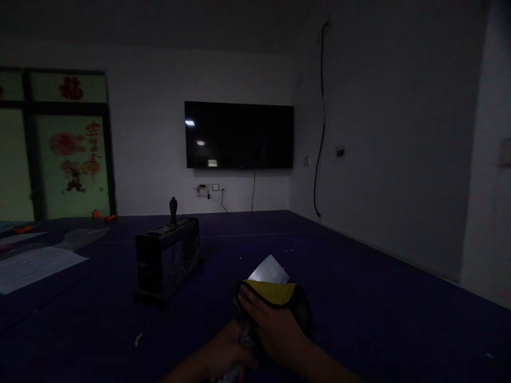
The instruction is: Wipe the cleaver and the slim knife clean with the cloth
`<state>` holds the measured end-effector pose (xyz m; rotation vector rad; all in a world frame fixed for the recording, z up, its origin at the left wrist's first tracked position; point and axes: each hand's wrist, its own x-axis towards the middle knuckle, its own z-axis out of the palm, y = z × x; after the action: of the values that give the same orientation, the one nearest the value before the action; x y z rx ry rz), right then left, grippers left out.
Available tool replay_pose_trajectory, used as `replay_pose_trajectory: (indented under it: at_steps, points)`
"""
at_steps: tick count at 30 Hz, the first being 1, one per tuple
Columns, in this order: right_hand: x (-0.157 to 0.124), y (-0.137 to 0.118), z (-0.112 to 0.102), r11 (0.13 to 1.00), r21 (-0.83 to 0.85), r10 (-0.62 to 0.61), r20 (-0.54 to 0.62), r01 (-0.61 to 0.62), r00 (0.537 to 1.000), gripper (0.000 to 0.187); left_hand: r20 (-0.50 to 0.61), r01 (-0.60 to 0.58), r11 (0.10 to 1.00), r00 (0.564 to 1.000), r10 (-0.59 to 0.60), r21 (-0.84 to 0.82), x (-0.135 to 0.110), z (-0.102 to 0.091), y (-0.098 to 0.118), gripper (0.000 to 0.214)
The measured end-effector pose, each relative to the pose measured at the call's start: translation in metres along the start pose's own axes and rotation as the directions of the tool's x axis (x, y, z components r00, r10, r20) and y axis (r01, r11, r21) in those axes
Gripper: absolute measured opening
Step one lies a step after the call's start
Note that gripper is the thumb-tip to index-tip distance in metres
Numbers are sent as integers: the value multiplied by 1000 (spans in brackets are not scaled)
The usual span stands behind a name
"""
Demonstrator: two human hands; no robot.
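A broad, shiny metal blade [269,269], which looks like a cleaver's, pokes out beyond a yellow and black cloth [275,292]. My right hand [275,327] is closed on the cloth, pressing it over the blade, so most of the blade is hidden. Just below and to the left, my left hand [229,351] is wrapped round a greyish handle that seems to belong to the same cleaver. Its join with the blade is covered by hand and cloth. Farther left stands a black knife block [159,260], with one dark handle [173,210] rising from its top.
The dark blue tabletop [339,298] has small white scraps [138,339] on it. Printed paper [40,266], clear plastic [82,236] and orange items [109,217] lie at left. A wall-mounted television [239,135] and a hanging cable [322,122] are beyond. The room is dim.
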<state>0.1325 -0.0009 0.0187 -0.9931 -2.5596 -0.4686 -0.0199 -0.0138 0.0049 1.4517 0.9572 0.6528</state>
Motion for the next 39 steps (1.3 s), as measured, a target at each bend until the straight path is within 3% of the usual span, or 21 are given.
replay_pose_trajectory:
  at_steps: [14, 23, 28, 35, 39]
  points:
    - [-7, 10, -3, 970, 225, -89, -9, 89, 996, 70, -94, -23, 995, 995, 14, -96, 9, -9, -8, 15]
    - [-9, 14, -2, 965, 234, -116, -17, 117, 993, 70, -144, 26, 983, 988, -53, -180, 13, -14, -7, 22]
    - [-7, 20, 1, 973, 230, 3, -31, 4, 1000, 71, -120, 29, 983, 991, -52, -182, 12, -15, -9, 26]
    - [-10, 23, 7, 978, 207, -9, -83, 26, 996, 72, -139, 57, 992, 988, -73, -113, 6, -9, -3, 20]
    - [-10, 20, 7, 987, 155, -27, -117, 45, 993, 71, -103, 17, 999, 994, -21, -34, -1, -2, 1, 12]
